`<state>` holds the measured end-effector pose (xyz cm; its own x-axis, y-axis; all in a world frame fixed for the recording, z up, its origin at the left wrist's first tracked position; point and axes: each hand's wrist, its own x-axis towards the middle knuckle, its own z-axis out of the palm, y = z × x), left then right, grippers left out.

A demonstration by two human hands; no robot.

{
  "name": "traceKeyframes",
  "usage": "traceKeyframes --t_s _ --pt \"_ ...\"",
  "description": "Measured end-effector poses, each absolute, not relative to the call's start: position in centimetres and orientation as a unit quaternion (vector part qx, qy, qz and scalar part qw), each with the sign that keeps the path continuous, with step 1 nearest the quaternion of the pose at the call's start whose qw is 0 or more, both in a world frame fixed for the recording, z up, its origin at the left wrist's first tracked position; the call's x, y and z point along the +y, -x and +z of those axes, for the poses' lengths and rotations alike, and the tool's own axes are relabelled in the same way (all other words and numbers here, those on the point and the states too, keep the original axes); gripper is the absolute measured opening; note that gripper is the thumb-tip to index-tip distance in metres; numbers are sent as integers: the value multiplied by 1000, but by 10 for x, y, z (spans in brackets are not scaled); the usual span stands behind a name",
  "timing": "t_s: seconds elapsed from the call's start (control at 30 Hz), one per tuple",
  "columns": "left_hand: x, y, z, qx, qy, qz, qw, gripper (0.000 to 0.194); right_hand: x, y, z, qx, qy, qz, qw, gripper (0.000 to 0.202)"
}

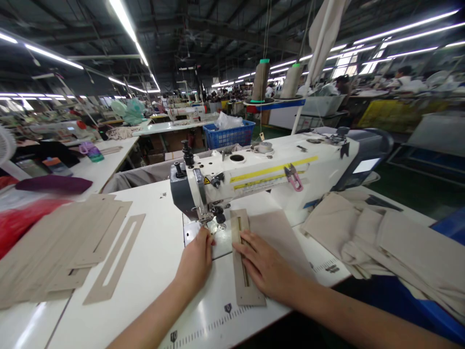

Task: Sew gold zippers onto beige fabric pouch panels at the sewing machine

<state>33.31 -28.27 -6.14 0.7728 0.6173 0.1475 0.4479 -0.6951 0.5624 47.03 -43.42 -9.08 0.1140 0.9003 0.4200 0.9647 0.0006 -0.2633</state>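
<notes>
A white sewing machine [254,172] stands on the table, its needle and presser foot [206,218] over the metal plate. My left hand [198,254] is at the presser foot with fingers pinched together; what they hold, if anything, is hidden. My right hand [267,264] lies with fingers stretched out on a beige slotted strip [241,291]. A narrow zipper-like band [239,224] shows in its slot, partly covered by the fingers. Beneath and to the right of the strip lies a flat beige fabric panel [272,228].
Left of me lie a stack of beige slotted pieces [47,247] and one loose slotted piece [98,286]. Folded beige fabric [392,232] rests at the right. Pink thread snips [293,178] sit against the machine arm. Behind are a blue basket [228,134] and thread cones [260,82].
</notes>
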Motion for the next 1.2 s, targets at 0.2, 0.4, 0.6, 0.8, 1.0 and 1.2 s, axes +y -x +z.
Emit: traceKeyframes --t_s 0.2,0.4,0.6,0.8,1.0,1.2 --pt "-282 -330 -61 308 -877 195 313 12 -435 -472 -97 -674 687 -79 259 30" --pt "-281 -329 -61 312 -876 202 308 11 -435 -472 -100 -672 683 -83 274 28" --pt "-288 -328 -57 313 -897 177 257 13 -435 -471 -92 -660 693 -53 285 31" --pt "-298 -325 -61 253 -954 141 77 34 -435 -480 -79 -636 706 -42 310 25" --pt "-305 -332 -66 146 -973 165 69 44 -459 -454 -79 -717 680 13 152 98" --pt "-302 -322 -57 85 -967 177 159 40 -483 -449 -74 -777 621 3 98 74"
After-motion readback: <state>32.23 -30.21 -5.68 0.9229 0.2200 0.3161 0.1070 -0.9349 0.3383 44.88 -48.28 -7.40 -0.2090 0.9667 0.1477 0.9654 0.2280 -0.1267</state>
